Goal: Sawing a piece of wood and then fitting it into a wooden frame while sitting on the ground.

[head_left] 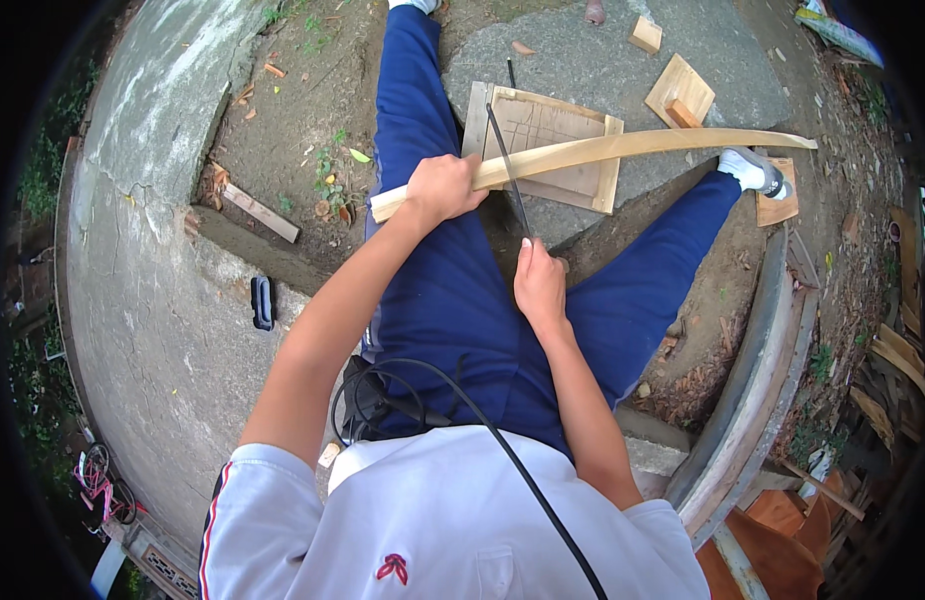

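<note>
A long pale wooden strip (622,145) lies crosswise, its left end over my left thigh and its curved, tapering right end reaching past my shoe. My left hand (445,186) is closed around the strip near that left end. My right hand (540,280), lower between my legs, grips a long, thin dark rod (514,195), possibly metal, which crosses the strip just right of my left hand. Behind them a square wooden board with a frame and lines (572,182) rests on a grey stone slab (542,50); its left part is hidden by the strip and rod.
A small wood block (645,34), a square piece (687,80) and a board (780,208) lie right. An offcut (262,215) and dark object (262,303) lie left near a concrete ledge (162,300). A black cable (482,430) crosses my lap. A pink bicycle (102,485) stands lower left.
</note>
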Action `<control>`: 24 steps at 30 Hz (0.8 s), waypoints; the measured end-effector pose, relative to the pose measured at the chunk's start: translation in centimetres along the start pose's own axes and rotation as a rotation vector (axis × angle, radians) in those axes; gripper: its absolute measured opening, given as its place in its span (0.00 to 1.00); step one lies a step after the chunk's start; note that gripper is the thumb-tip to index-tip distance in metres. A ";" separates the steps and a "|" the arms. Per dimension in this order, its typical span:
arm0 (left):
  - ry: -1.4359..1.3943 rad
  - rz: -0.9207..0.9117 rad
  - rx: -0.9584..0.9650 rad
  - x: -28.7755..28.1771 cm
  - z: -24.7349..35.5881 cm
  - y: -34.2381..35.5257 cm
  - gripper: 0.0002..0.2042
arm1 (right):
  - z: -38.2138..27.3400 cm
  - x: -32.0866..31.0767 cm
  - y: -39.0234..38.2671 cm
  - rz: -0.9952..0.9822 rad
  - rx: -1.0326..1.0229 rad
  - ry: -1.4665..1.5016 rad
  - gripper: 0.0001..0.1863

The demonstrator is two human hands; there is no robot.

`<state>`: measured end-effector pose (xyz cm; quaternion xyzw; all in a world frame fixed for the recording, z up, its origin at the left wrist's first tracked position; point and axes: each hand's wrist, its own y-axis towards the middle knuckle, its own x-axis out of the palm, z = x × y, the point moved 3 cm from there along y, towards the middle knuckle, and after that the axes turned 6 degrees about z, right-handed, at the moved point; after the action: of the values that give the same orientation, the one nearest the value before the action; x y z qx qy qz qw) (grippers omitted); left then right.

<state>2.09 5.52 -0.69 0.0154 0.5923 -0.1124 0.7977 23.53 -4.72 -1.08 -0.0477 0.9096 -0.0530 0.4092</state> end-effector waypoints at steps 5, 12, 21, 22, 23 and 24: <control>0.001 0.026 0.002 0.2 0.0 -0.3 0.20 | -1.0 0.3 0.0 0.013 0.033 -0.042 0.19; 0.003 0.055 0.019 0.3 -0.1 -0.4 0.20 | -0.7 0.0 -0.9 -0.022 0.030 -0.083 0.19; 0.006 0.066 0.017 0.3 0.0 -0.6 0.19 | -0.4 -0.1 -0.6 -0.094 0.107 -0.130 0.19; -0.014 0.030 0.027 0.5 0.1 -0.6 0.20 | -0.6 -0.3 -0.5 -0.054 0.056 -0.086 0.19; -0.015 0.023 0.030 0.5 0.0 -0.6 0.19 | -0.7 -0.4 -0.4 -0.037 0.029 -0.066 0.19; -0.004 0.057 0.019 0.5 0.0 -0.6 0.19 | -0.9 -0.6 -0.2 0.009 -0.036 -0.029 0.19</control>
<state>2.13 4.82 -1.06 0.0399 0.5888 -0.0951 0.8017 23.26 -4.83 0.00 -0.0518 0.9046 -0.0343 0.4216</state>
